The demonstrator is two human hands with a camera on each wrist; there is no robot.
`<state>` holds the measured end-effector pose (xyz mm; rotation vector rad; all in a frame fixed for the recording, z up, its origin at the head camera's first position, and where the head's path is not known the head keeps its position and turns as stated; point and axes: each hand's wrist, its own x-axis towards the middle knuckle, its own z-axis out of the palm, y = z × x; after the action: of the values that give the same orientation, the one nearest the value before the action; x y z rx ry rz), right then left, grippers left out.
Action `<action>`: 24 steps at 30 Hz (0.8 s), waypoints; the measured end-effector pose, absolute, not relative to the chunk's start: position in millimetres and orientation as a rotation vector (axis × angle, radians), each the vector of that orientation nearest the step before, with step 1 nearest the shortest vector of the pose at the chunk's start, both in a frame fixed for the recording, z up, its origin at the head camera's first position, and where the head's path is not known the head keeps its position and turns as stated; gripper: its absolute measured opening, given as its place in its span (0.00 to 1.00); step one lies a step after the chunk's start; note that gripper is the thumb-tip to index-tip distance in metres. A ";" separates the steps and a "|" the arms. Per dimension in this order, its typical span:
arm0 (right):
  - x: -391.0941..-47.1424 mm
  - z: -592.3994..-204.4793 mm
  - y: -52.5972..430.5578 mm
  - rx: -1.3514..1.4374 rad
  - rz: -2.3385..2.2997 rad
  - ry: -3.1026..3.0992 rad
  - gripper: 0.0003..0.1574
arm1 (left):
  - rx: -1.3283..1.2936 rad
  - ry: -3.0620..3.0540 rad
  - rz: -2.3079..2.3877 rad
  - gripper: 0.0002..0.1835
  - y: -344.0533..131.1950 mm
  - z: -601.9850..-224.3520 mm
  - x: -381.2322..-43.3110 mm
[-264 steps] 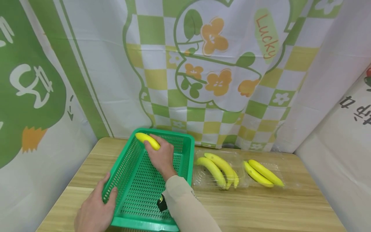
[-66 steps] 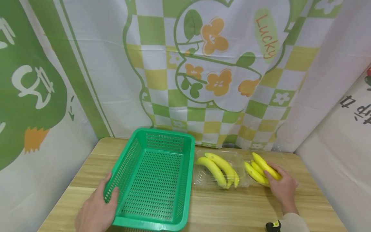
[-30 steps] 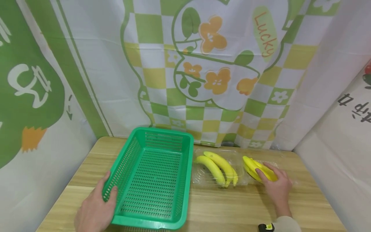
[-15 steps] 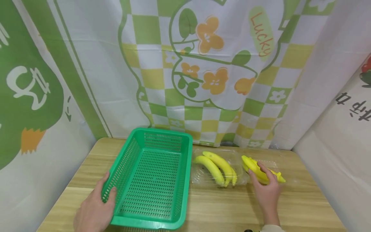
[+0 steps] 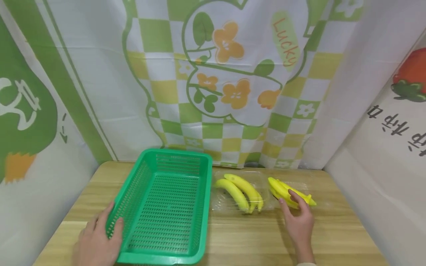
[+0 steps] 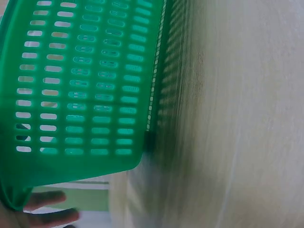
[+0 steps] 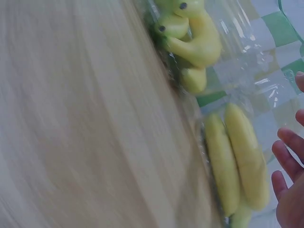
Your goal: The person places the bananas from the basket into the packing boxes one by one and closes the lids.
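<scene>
My left hand rests against the front left corner of an empty green slotted basket, fingers straight along the outside and thumb at the rim. The left wrist view shows the basket's wall and my straight fingers beside its corner. My right hand reaches to a group of yellow bananas in the right half of a clear plastic tray. In the right wrist view those bananas lie flat and my spread fingers sit just beside them.
A second bunch of bananas lies in the tray's left half, next to the basket; the right wrist view also shows this bunch. Everything stands on a wooden table, closed in by printed cloth at the back and both sides.
The banana my right hand held in the basket 8.8 s ago now lies with the right group. Over the last second that hand drew back toward me. The head view has turned right.
</scene>
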<state>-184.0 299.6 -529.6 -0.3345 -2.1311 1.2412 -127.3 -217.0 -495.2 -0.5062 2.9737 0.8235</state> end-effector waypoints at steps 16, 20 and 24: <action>-195.1 -489.5 352.1 -0.322 1.203 -2.355 0.31 | 0.399 3.025 1.196 0.33 -92.2 -419.7 -161.9; -209.8 -473.1 366.2 -0.345 1.211 -2.371 0.33 | 0.460 2.844 1.346 0.32 -51.2 -409.4 -187.7; -226.5 -456.6 383.2 -0.404 1.212 -2.405 0.37 | 0.475 2.726 1.455 0.32 -12.6 -401.1 -210.3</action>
<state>-226.5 383.2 -456.6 -0.4044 -2.4048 1.2123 -210.3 -12.6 -401.1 0.4749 2.7262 1.4547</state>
